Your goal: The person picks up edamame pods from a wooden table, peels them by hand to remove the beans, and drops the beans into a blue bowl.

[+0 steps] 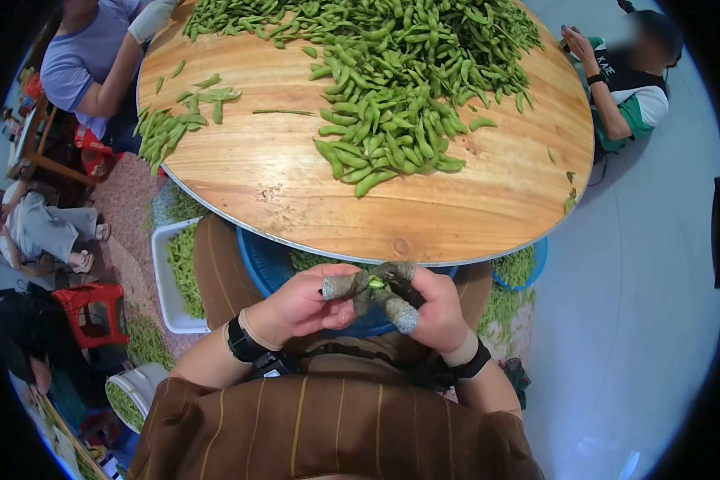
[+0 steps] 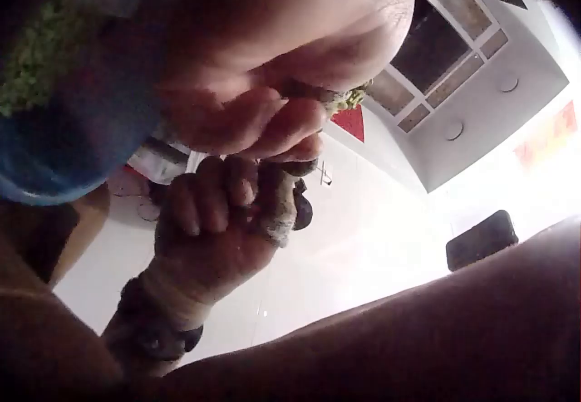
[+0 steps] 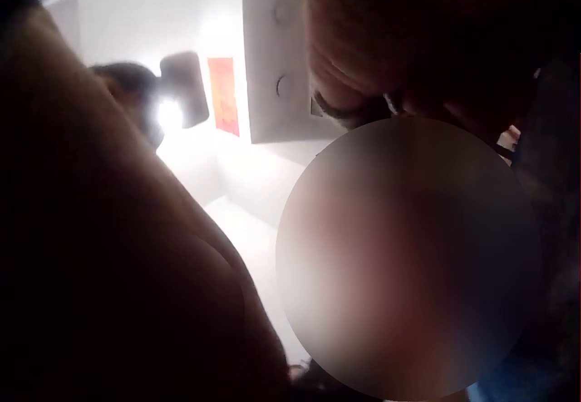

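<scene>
In the head view a green pod (image 1: 376, 282) is pinched between the two hands, just off the table's near edge. My left hand (image 1: 316, 302) grips its left side with wrapped thumb and forefinger. My right hand (image 1: 426, 308), also with wrapped fingertips, holds the other side. Most of the pod is hidden by the fingers. The left wrist view shows the left hand (image 2: 263, 75) close up with curled fingers, and the right hand (image 2: 218, 230) beyond it. The right wrist view is dark and partly blurred.
A big pile of pods (image 1: 408, 96) lies on the round wooden table (image 1: 248, 184), with a smaller heap (image 1: 164, 138) at left. Below the edge stand a blue basin (image 1: 256, 260) and a white tub (image 1: 166, 280). People sit at both sides; a red stool (image 1: 92, 308) stands at left.
</scene>
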`<state>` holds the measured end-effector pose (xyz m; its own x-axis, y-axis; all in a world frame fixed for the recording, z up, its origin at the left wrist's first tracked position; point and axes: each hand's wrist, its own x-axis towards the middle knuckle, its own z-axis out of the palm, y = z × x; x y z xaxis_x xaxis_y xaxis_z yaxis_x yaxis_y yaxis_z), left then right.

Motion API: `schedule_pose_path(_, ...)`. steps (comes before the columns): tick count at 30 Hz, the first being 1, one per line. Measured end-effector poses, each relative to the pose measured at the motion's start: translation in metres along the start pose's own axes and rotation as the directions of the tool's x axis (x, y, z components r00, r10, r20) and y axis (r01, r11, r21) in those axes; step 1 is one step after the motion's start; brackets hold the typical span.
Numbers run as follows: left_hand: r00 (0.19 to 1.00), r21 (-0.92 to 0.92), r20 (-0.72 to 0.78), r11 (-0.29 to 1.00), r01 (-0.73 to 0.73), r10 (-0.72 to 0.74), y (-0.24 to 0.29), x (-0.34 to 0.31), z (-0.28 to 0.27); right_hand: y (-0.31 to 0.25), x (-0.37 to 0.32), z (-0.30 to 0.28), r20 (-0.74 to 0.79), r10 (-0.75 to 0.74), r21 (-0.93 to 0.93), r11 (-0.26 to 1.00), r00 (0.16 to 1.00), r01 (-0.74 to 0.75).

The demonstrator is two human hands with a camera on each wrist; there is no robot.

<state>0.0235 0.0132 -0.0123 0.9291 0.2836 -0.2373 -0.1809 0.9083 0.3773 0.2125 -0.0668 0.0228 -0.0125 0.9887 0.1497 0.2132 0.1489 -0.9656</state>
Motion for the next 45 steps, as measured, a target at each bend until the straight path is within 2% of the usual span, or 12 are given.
schedule_pose_path(3, 0.977, 0.059, -0.196, 0.994, 0.093, -0.08, 0.0, -0.002, 0.006, -0.004, 0.003, -0.006, 0.037, 0.154, -0.023, 0.988, 0.987, -0.154)
schedule_pose_path(9, 0.985, -0.087, 0.066, 0.982, 0.167, -0.162, -0.003, -0.01, -0.014, -0.013, 0.015, -0.011, 0.189, 0.082, -0.128, 0.99, 0.979, -0.058)
schedule_pose_path(17, 0.947, 0.624, -0.322, 0.755, 0.201, 0.014, 0.019, -0.024, 0.007, -0.021, 0.008, 0.012, 0.213, -0.062, -0.626, 0.757, 0.975, 0.185)
schedule_pose_path(21, 0.922, 0.572, -0.387, 0.79, 0.221, 0.022, 0.035, -0.062, 0.011, -0.02, 0.014, 0.008, 0.228, -0.079, -0.57, 0.797, 0.97, 0.199)
schedule_pose_path(23, 0.835, 0.541, -0.474, 0.84, 0.026, 0.279, 0.037, -0.087, -0.002, -0.022, 0.02, -0.002, 0.262, -0.13, -0.486, 0.838, 0.956, 0.247)
schedule_pose_path(25, 0.729, 0.669, -0.54, 0.74, 0.069, 0.421, 0.05, -0.116, -0.011, -0.032, 0.031, -0.018, 0.174, 0.026, -0.562, 0.823, 0.984, 0.077)
schedule_pose_path(28, 0.549, 0.715, -0.636, 0.681, 0.157, 0.542, 0.06, -0.168, -0.052, -0.024, 0.062, -0.052, -0.155, -0.153, -0.754, 0.657, 0.976, -0.017)
schedule_pose_path(30, 0.352, 0.859, -0.41, 0.228, 0.458, 0.841, 0.062, -0.188, -0.079, -0.006, 0.078, -0.076, -0.221, -0.265, -0.802, 0.598, 0.939, -0.019)
schedule_pose_path(34, 0.204, 0.689, -0.1, -0.08, 0.721, 0.974, 0.061, -0.177, -0.05, 0.002, 0.078, -0.091, -0.19, -0.135, -0.877, 0.468, 0.972, -0.107)
schedule_pose_path(39, 0.358, 0.931, -0.157, 0.017, 0.364, 0.921, 0.054, -0.122, -0.013, -0.008, 0.045, -0.072, -0.22, -0.099, -0.881, 0.447, 0.971, -0.154)
schedule_pose_path(41, 0.473, 0.952, -0.123, -0.031, 0.305, 0.873, 0.045, -0.098, -0.003, -0.02, 0.037, -0.057, -0.337, 0.013, -0.576, 0.788, 0.942, -0.217)
schedule_pose_path(45, 0.714, 0.979, 0.144, -0.201, -0.004, 0.685, 0.043, -0.042, 0.048, -0.024, 0.032, -0.029, -0.294, 0.245, -0.159, 0.94, 0.924, -0.3)
